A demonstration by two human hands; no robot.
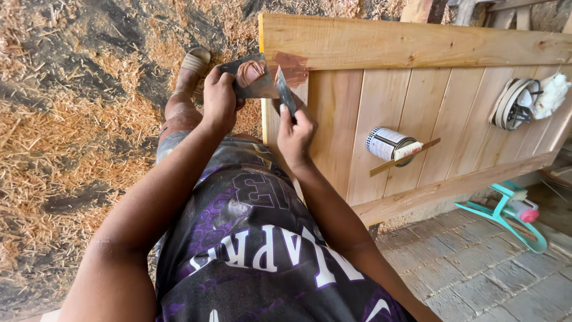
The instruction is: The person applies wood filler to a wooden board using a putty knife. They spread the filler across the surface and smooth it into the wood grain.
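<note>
Hands upper centre: left hand clamps flat grey putty-smeared board, right hand pinches thin stiff metal scraper blade; both light, grip edges

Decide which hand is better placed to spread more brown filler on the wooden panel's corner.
Right, probably. The right hand holds the narrow dark blade beside the brown filler patch; the left hand holds the flat filler-loaded board.

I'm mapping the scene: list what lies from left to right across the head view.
Wood shavings on the ground → left hand holding a putty-smeared board → right hand with a putty knife → tin can → tape rolls → white rag.
</note>
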